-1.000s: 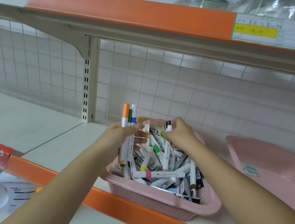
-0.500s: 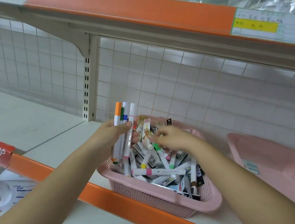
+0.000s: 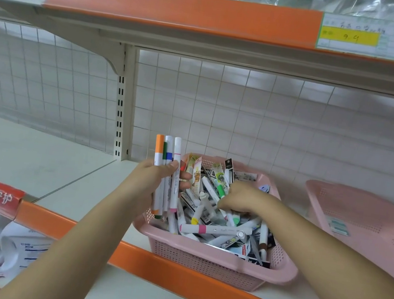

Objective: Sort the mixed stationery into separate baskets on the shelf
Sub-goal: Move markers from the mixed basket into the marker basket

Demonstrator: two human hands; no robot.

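Observation:
A pink basket (image 3: 212, 265) on the shelf is heaped with mixed stationery: white markers with coloured ends and small packaged items. My left hand (image 3: 158, 179) grips a bunch of upright markers (image 3: 169, 153) over the basket's left rim, with orange, green, blue and pink bands showing. My right hand (image 3: 242, 197) reaches down into the heap with curled fingers beside a green-capped marker (image 3: 219, 190). Whether it holds anything is hidden. A second pink basket (image 3: 363, 218) stands to the right, and only a label sticker shows inside it.
An orange-edged upper shelf (image 3: 180, 10) with a price tag hangs close overhead. A wire-grid back panel (image 3: 245, 120) and a slotted upright post (image 3: 124, 103) close the rear. The white shelf (image 3: 32, 159) runs left of the basket. White bottles (image 3: 7, 247) stand on the level below.
My right hand passed a pink-banded marker to my left hand's bunch, then dropped back into the heap. My left hand stayed over the left rim with the markers.

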